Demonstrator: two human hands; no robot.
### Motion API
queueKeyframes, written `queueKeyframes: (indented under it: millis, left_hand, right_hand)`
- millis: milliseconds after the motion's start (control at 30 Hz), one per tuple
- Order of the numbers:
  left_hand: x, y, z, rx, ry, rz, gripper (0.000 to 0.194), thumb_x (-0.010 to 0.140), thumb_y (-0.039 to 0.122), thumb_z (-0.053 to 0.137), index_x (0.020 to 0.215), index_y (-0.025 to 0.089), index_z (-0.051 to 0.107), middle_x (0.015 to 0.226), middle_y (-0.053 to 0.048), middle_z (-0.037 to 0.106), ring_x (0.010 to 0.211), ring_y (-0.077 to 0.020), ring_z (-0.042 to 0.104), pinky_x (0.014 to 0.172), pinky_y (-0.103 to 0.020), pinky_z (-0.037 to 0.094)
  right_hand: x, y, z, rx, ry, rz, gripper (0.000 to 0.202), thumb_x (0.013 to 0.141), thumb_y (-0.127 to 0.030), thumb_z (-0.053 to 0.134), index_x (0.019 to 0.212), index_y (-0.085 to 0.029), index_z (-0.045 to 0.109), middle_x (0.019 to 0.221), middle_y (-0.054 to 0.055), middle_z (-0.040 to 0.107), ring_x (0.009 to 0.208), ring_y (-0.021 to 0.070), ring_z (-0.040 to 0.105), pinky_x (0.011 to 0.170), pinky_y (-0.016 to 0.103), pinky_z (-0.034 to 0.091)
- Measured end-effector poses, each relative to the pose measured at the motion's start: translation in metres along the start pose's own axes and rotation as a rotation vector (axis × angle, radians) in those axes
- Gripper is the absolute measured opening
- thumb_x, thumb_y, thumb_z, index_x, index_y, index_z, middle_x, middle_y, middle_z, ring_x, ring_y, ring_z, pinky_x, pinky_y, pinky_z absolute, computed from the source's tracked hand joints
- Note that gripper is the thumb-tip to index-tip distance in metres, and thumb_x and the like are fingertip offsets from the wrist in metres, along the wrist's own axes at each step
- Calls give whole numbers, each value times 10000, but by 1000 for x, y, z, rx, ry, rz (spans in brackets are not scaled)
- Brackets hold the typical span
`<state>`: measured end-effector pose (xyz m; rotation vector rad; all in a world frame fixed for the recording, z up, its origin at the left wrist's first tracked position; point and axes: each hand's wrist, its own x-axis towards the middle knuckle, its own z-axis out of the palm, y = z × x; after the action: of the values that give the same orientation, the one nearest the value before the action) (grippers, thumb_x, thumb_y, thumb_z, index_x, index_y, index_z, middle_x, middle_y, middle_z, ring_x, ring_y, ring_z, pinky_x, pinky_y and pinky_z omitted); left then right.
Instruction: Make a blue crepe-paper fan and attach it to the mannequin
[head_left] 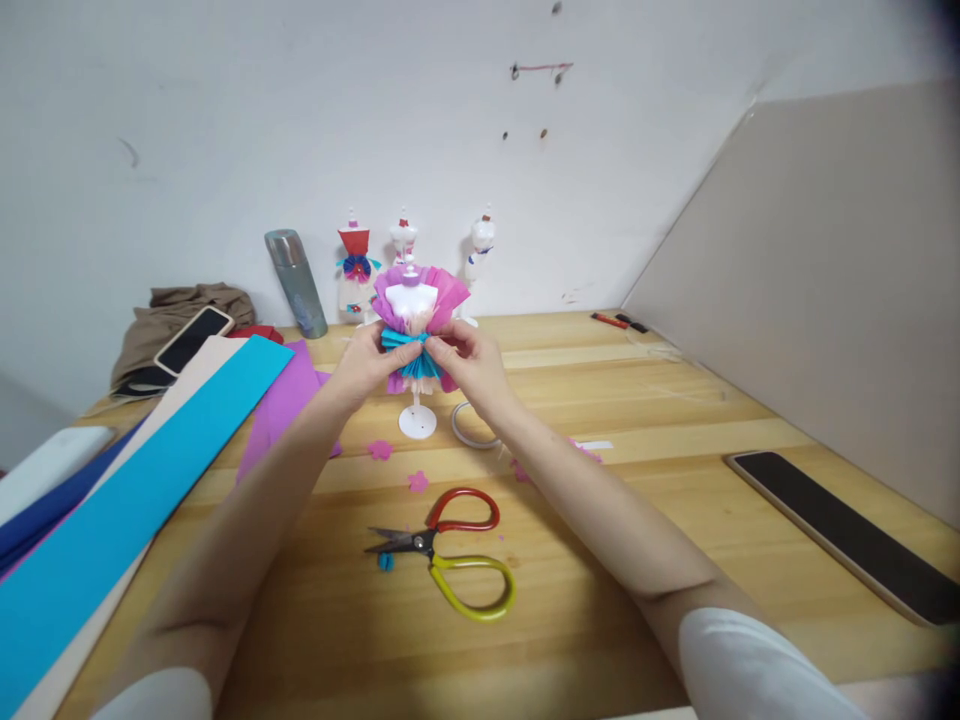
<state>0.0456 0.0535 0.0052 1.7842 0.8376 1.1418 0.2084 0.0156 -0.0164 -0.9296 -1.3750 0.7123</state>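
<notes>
A small white mannequin stands upright on a round base, dressed in pink and purple ruffled paper. Across its waist lies a pleated blue paper piece. My left hand pinches this piece from the left side, thumb in front. From the right, my right hand pinches it too, and the two thumbs nearly meet at its middle. Open scissors with a red and a yellow handle lie nearer to me, beside a blue scrap. Pink paper flowers are scattered below the base.
Long blue paper, purple paper and a phone lie left. A bottle and more mannequins stand behind. A tape roll sits right of the base. A dark phone-like slab lies far right.
</notes>
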Motion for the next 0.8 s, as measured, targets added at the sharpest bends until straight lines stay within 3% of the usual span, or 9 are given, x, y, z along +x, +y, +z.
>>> queueKeyframes:
  millis: [400, 600, 800]
  left_hand:
    - [-1, -1, 2, 38, 29, 14, 417, 611, 556, 825, 722, 199, 643, 660, -16, 671, 635, -193, 634, 601, -292, 534]
    - [-1, 0, 1, 9, 3, 22, 459, 603, 575, 828, 788, 193, 653, 707, -26, 682, 682, -204, 644, 648, -321, 545]
    - [-2, 0, -2, -54, -26, 22, 469, 663, 551, 795, 894, 174, 639, 787, -23, 678, 733, -190, 627, 692, -311, 538]
  right_hand:
    - [1, 4, -1, -35, 3, -25, 306, 755, -481, 724, 885, -207, 683, 913, 60, 728, 833, 209, 673, 789, 378, 546]
    - [-2, -5, -4, -15, -22, -35, 342, 814, -542, 650, 824, -204, 694, 856, 43, 734, 861, 215, 678, 800, 366, 546]
    - [-3, -5, -4, 1, -27, -24, 304, 806, -497, 657, 896, -212, 712, 911, 53, 746, 909, 231, 690, 845, 384, 540]
